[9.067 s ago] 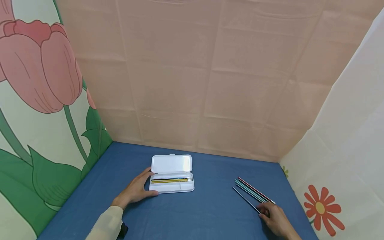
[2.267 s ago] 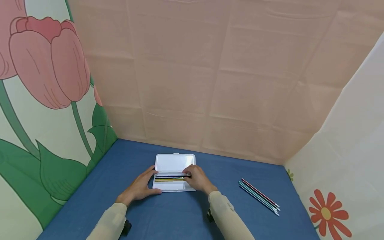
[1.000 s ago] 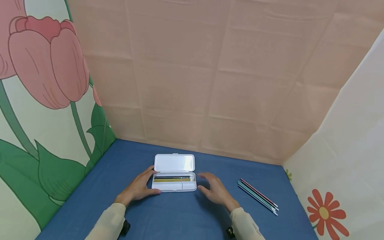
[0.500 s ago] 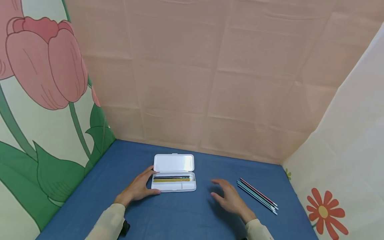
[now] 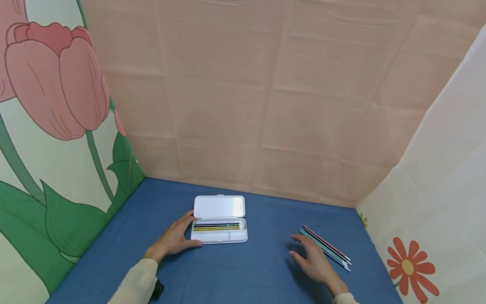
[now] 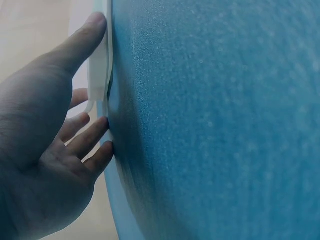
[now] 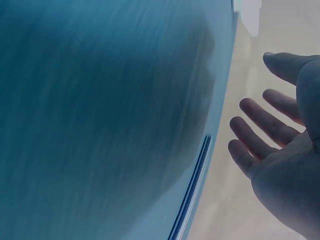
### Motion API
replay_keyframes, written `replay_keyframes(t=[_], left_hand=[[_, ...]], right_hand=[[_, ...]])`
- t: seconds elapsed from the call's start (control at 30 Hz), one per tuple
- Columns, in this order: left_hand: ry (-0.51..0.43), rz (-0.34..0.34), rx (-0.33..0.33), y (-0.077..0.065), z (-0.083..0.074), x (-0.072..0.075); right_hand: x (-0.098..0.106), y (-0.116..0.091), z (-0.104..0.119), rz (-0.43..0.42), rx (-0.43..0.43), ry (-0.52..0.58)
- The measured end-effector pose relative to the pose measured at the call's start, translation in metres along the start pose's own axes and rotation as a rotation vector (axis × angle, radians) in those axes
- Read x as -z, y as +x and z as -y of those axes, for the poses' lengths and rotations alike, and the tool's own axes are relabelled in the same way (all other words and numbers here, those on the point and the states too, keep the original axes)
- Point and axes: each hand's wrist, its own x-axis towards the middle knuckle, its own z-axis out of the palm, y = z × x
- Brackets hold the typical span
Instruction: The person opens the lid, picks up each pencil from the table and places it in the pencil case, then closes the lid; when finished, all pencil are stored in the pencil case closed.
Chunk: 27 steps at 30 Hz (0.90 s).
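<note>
A white plastic pencil case (image 5: 219,207) lies with its lid folded back on the blue tablecloth. Several pencils (image 5: 217,227), yellow and dark, fill its back compartment. My left hand (image 5: 172,241) holds the case's left end, thumb along the front edge and fingers at the back; the left wrist view shows the thumb (image 6: 80,47) against the case wall (image 6: 98,70). Over the table, my right hand (image 5: 314,262) hovers with fingers spread and nothing in them. Just beyond it lie several loose teal and dark red pencils (image 5: 328,246), side by side, partly hidden by the hand.
The blue tablecloth (image 5: 247,274) covers the table. A beige cloth backdrop (image 5: 247,105) rises behind it. Flower-printed walls stand at the left, with a pink tulip (image 5: 57,84), and at the right, with a red flower (image 5: 408,267).
My right hand put a dark pencil into the case, let go, and moved back right to the loose pencils. My left hand has stayed on the case.
</note>
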Motion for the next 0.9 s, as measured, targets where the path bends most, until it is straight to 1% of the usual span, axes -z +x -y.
replay_keyframes(t=[0.13,0.3,0.37,0.5,0.57,0.77,0.9], left_hand=[[-0.005,0.0,0.004,0.0,0.001,0.0],[-0.011,-0.002,0.007,0.0,0.001,-0.001],[-0.009,-0.002,0.006,0.0,0.001,-0.001],[-0.009,0.0,0.007,-0.001,0.001,-0.001],[-0.011,0.001,0.009,-0.001,0.0,-0.001],[-0.013,0.002,0.011,0.0,0.0,-0.001],[-0.012,0.003,0.011,0.0,0.001,-0.001]], right_hand=[[0.01,-0.01,-0.013,-0.045,-0.02,-0.038],[0.021,-0.021,-0.028,-0.109,-0.007,-0.07],[0.026,-0.025,-0.034,-0.108,-0.023,-0.066],[0.035,-0.032,-0.044,-0.08,-0.087,-0.067],[0.039,-0.035,-0.049,-0.07,-0.106,-0.078],[0.046,-0.042,-0.062,-0.099,-0.106,-0.123],[0.049,-0.045,-0.065,-0.084,-0.15,-0.128]])
